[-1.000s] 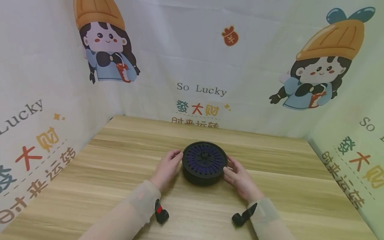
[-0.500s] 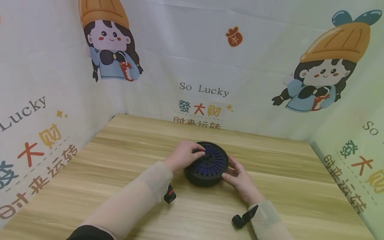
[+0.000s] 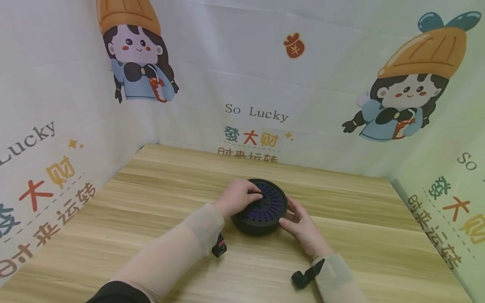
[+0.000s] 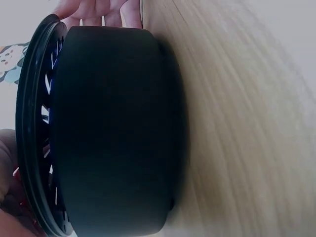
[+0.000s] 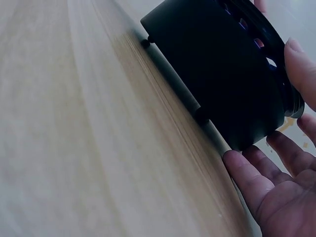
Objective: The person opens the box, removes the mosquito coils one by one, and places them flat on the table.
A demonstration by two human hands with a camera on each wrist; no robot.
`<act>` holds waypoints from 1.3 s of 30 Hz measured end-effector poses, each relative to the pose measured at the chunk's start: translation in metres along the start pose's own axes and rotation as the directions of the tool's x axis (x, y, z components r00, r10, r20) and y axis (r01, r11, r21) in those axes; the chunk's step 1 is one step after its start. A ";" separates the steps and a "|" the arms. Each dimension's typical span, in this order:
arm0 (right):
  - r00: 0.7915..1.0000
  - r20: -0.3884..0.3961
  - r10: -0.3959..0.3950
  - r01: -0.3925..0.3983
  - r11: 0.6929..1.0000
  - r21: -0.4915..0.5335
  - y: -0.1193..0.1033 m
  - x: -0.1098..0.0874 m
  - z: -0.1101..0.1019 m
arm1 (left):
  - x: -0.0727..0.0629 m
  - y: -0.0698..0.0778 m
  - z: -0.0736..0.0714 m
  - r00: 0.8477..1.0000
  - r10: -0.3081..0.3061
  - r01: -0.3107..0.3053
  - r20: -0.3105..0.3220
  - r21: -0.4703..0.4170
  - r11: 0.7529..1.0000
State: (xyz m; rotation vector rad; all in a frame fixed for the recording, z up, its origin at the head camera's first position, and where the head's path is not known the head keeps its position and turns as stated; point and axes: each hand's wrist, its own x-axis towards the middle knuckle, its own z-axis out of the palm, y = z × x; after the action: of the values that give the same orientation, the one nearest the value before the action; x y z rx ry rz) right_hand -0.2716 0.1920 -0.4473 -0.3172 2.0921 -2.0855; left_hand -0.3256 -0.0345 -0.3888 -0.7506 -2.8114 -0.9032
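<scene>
A round black box stands on the wooden table under a slotted black lid. Purple shows through the slots. My left hand reaches over the lid from the left, and its thumb and fingers pinch the small knob at the centre, which they largely hide. From the right, my right hand steadies the box with thumb and fingers about its side. In the right wrist view, fingertips touch the box wall low down, while the thumb lies by the lid's rim. Whether the lid is raised at all, I cannot tell.
The wooden table extends on all sides of the box. Printed cloth walls enclose it at the back, left and right. Small black cameras, such as the right one, hang from both wrists. Short feet show beneath the box.
My left hand has moved from the box's left side up onto the lid and now pinches the knob. The right hand stays at the right side; the box has hardly shifted.
</scene>
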 end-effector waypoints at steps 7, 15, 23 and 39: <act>1.000 -0.001 0.006 -0.006 1.000 0.007 0.001 0.002 -0.001 | 0.000 -0.004 0.004 0.999 -0.053 0.052 0.002 -0.113 0.992; 1.000 -0.002 -0.006 0.006 1.000 0.012 0.002 0.003 -0.001 | -0.002 -0.006 0.004 0.994 -0.113 0.113 0.011 -0.183 0.977; 1.000 -0.001 0.001 -0.001 1.000 0.018 0.002 0.003 -0.001 | -0.002 -0.005 0.003 0.990 -0.140 0.143 0.028 -0.225 0.964; 1.000 -0.027 0.008 -0.010 0.999 -0.053 0.004 0.004 0.004 | -0.007 -0.019 -0.027 0.982 -0.186 0.160 -0.040 -0.358 0.920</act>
State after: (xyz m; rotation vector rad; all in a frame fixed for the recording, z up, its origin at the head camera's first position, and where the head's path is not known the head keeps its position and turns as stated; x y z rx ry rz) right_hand -0.2749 0.1872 -0.4511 -0.2875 2.1637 -2.0430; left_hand -0.3302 -0.0660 -0.3784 -0.4905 -2.7136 -1.4631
